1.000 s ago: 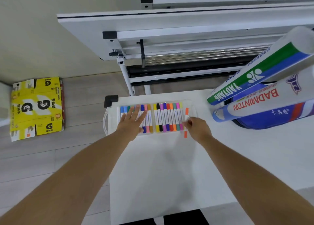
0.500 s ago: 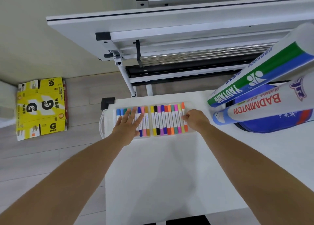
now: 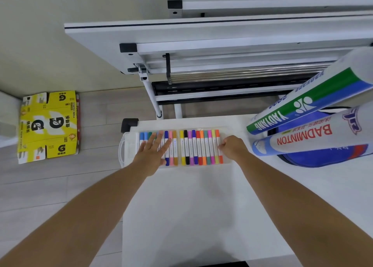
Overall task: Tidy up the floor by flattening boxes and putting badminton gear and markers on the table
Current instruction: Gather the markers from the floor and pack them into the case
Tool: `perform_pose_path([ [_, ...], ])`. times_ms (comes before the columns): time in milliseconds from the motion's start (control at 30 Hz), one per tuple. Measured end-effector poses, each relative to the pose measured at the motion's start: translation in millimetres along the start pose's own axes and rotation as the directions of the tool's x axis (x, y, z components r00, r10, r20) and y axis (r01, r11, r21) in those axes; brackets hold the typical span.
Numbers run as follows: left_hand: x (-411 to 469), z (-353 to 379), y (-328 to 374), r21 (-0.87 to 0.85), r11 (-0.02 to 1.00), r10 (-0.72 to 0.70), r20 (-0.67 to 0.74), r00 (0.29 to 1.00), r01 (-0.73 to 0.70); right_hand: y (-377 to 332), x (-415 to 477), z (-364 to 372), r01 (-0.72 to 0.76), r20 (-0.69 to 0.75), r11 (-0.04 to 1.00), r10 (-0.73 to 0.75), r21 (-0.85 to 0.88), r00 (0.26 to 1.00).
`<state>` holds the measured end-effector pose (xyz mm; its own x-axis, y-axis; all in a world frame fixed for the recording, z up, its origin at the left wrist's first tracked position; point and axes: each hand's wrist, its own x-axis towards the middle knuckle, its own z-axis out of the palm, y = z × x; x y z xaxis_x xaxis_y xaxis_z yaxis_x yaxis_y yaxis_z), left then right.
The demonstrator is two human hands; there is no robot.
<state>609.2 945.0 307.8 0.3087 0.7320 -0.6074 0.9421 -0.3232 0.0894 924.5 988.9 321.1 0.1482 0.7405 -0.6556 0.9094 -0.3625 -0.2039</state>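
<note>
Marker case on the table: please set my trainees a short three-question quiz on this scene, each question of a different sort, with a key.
1. True or false: the left hand lies flat, fingers spread, on the markers in the marker case.
2. Where does the flattened yellow box lie relative to the white table? A: on it. B: on the floor to its left. C: under it.
3. Fill in: the lower shuttlecock tube bears the red word ____.
Key: 1 true; 2 B; 3 BADMINTON.
</note>
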Motion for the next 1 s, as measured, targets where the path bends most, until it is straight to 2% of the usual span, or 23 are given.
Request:
perform_pose_path([
  [367,1,4,-2,-0.018,1.0,0.0,-0.024,1.0,0.0,-3,5,4,-0.077,-0.041,0.997,0.076,-0.013,0.996],
  [733,-41,26,16,-0.007,0.999,0.052,0.041,0.998,-0.051,16,-76,43,-0.132,0.026,0.991,0.131,0.034,0.991],
  [833,-58,35,18,-0.019,0.996,0.086,0.008,0.996,-0.086,28,-99,49,-0.133,-0.028,0.989,0.135,0.072,0.99],
  [900,-72,44,14,-0.007,0.996,0.084,-0.045,0.995,-0.084,34,-111,50,-0.149,-0.12,0.979,0.166,0.138,0.979],
  [933,-79,47,12,0.002,0.999,0.049,-0.099,0.994,-0.049,36,-114,51,-0.152,-0.188,0.973,0.184,0.176,0.965],
  [1000,-95,52,4,-0.087,0.99,-0.127,-0.222,0.967,0.11,39,-118,53,-0.147,-0.27,0.94,0.235,0.308,0.934],
])
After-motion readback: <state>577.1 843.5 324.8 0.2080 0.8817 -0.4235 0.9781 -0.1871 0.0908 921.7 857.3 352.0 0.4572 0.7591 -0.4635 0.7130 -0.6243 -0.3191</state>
